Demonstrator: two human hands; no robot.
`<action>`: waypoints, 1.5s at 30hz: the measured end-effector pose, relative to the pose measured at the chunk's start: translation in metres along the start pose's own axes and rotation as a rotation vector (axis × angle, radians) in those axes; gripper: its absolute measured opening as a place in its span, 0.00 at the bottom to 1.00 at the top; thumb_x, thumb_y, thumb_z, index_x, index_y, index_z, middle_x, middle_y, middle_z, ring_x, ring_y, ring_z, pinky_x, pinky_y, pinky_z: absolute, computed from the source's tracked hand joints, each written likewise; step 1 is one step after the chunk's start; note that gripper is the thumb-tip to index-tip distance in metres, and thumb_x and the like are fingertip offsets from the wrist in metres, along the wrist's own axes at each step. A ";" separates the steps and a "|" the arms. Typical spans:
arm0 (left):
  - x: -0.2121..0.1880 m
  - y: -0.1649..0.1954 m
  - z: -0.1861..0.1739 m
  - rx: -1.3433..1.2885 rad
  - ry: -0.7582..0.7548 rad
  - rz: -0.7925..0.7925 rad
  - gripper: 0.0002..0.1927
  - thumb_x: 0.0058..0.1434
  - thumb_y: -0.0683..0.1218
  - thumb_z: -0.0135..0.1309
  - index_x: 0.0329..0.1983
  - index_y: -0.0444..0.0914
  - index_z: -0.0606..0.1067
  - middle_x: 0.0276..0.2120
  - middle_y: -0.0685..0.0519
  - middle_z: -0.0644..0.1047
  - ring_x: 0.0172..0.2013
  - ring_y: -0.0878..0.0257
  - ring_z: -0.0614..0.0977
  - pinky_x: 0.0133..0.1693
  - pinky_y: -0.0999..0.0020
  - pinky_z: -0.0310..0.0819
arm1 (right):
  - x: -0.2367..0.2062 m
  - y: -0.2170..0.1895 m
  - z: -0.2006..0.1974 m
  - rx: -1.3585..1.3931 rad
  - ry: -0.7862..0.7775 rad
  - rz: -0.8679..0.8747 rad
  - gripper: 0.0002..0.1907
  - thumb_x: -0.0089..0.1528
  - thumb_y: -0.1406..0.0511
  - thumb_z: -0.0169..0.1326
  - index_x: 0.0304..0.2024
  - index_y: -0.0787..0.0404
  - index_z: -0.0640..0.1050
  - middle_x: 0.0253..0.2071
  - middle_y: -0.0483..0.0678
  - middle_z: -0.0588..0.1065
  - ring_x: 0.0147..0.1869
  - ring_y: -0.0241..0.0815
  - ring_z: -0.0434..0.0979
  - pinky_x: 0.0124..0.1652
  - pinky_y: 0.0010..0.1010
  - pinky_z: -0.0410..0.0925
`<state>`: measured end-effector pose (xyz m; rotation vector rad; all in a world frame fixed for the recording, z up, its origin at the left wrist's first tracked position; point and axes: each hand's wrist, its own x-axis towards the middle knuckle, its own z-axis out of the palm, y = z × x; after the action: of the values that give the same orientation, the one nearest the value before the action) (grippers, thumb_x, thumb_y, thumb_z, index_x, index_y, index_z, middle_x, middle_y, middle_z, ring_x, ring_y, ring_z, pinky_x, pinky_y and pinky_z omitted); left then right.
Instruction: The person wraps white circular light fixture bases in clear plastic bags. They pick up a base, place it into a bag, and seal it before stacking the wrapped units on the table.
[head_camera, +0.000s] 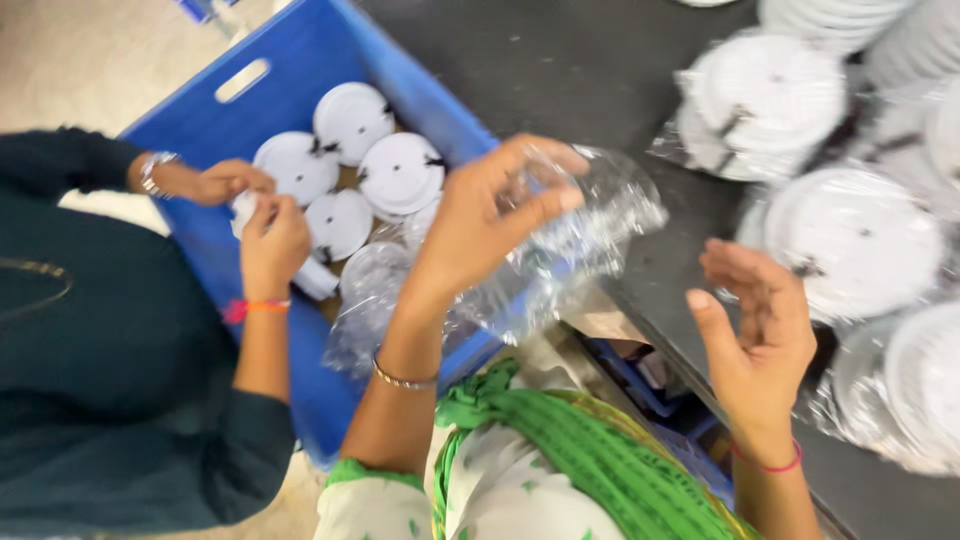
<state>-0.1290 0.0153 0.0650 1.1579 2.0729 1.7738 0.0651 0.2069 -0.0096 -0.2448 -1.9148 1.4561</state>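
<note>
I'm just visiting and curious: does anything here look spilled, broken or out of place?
Nothing looks broken or spilled. The left hand holds an empty, crumpled clear plastic bag over the blue plastic crate of white round discs. More bagged white discs lie loosely heaped on the dark table. The right hand is empty.

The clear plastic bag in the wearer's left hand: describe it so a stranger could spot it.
Start at the blue crate. At its right edge, the left hand pinches a crumpled clear plastic bag. Unlike the wrapped white discs on the dark table, it looks empty.
</note>
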 end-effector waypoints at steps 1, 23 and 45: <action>-0.003 0.006 0.017 -0.023 -0.058 -0.040 0.14 0.65 0.47 0.63 0.52 0.40 0.79 0.39 0.61 0.80 0.29 0.77 0.68 0.32 0.79 0.65 | -0.001 -0.007 -0.006 -0.024 0.028 -0.047 0.24 0.63 0.73 0.57 0.60 0.68 0.68 0.59 0.50 0.72 0.63 0.39 0.74 0.63 0.30 0.67; -0.143 0.090 0.306 -0.009 0.034 -0.194 0.25 0.62 0.50 0.60 0.59 0.35 0.71 0.41 0.50 0.75 0.30 0.64 0.78 0.31 0.71 0.74 | -0.139 0.009 -0.210 -0.340 -0.021 -0.091 0.05 0.66 0.73 0.57 0.45 0.66 0.78 0.44 0.52 0.80 0.43 0.38 0.81 0.46 0.30 0.73; -0.409 0.161 0.454 -0.247 -0.824 0.108 0.11 0.69 0.43 0.53 0.54 0.40 0.75 0.53 0.48 0.76 0.44 0.50 0.84 0.47 0.62 0.80 | -0.389 -0.010 -0.313 -0.431 0.228 0.322 0.37 0.61 0.65 0.64 0.70 0.60 0.64 0.72 0.60 0.57 0.75 0.58 0.63 0.69 0.45 0.63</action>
<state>0.4861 0.0937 -0.0536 1.5799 1.2936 1.2128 0.5497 0.2335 -0.1276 -0.9151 -2.0424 1.1277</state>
